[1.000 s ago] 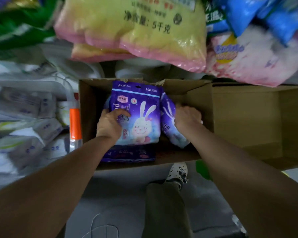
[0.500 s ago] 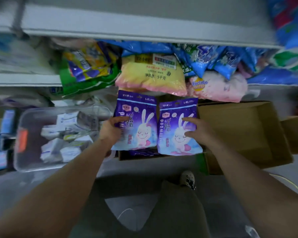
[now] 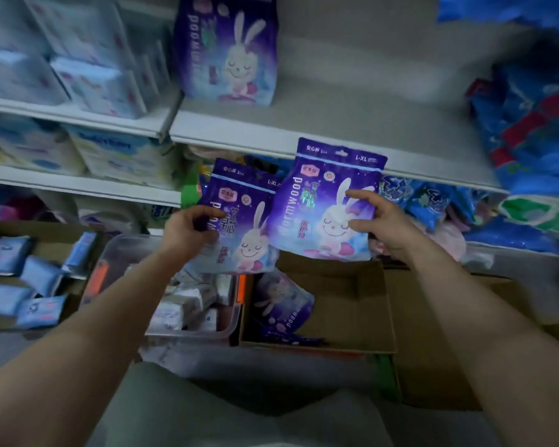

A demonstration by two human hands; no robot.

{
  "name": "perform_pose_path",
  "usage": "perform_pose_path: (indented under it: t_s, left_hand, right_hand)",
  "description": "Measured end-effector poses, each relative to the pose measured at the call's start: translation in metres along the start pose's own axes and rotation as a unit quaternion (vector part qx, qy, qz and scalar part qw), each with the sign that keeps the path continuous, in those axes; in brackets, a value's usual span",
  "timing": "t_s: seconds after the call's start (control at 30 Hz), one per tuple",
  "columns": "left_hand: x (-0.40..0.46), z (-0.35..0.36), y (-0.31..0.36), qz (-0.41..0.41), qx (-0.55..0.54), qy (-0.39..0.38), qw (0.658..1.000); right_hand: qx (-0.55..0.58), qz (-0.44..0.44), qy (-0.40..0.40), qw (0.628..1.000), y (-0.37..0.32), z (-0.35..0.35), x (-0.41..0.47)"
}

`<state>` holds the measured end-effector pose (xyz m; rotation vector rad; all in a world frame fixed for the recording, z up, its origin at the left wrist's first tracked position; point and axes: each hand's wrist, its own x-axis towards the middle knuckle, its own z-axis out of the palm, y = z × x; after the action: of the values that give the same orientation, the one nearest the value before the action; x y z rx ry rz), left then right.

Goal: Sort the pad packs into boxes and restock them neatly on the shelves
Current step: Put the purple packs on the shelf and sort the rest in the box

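Observation:
My left hand (image 3: 188, 232) grips the left edge of a purple rabbit-print pad pack (image 3: 239, 233), held upright in the air. My right hand (image 3: 376, 222) holds a second, matching purple pack (image 3: 317, 201) by its right side, slightly higher. Both packs hang above an open cardboard box (image 3: 346, 304) on the floor, where another purple pack (image 3: 279, 306) lies. One more purple rabbit pack (image 3: 228, 48) stands upright on the grey shelf (image 3: 352, 127) above.
A clear plastic bin (image 3: 188, 333) of small white packs sits left of the box. Further left, a cardboard box (image 3: 0, 321) holds several light blue packs. White packs fill the left shelves; blue bags (image 3: 530, 124) crowd the right. My knee is at the bottom.
Both hands have lifted the two purple packs out of the cardboard box and raised them toward the shelf. The view has tilted up to show the higher shelves.

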<state>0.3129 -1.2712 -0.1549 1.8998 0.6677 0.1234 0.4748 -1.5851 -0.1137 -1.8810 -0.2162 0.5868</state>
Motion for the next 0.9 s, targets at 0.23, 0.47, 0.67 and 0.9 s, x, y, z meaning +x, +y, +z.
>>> perform_pose_path:
  t_s: [0.23,0.47,0.67,0.9]
  left_hand:
    - [0.032,-0.059,0.032,0.021,-0.030,0.007,0.999]
    - [0.080,-0.107,0.017,0.010,-0.022,0.028,0.999]
    - [0.112,-0.119,0.004,0.010,-0.058,0.028,0.998]
    - [0.145,-0.113,0.053,0.056,-0.146,0.047,0.987]
  right_hand:
    - [0.022,-0.082,0.023,0.996,-0.093,0.013,0.067]
    - [0.011,-0.139,0.062,0.988,-0.163,0.070,0.159]
    - [-0.140,-0.220,0.056,0.964,-0.192,0.125,0.224]
    - [-0.206,-0.138,-0.014,0.969,-0.201,0.146,0.250]
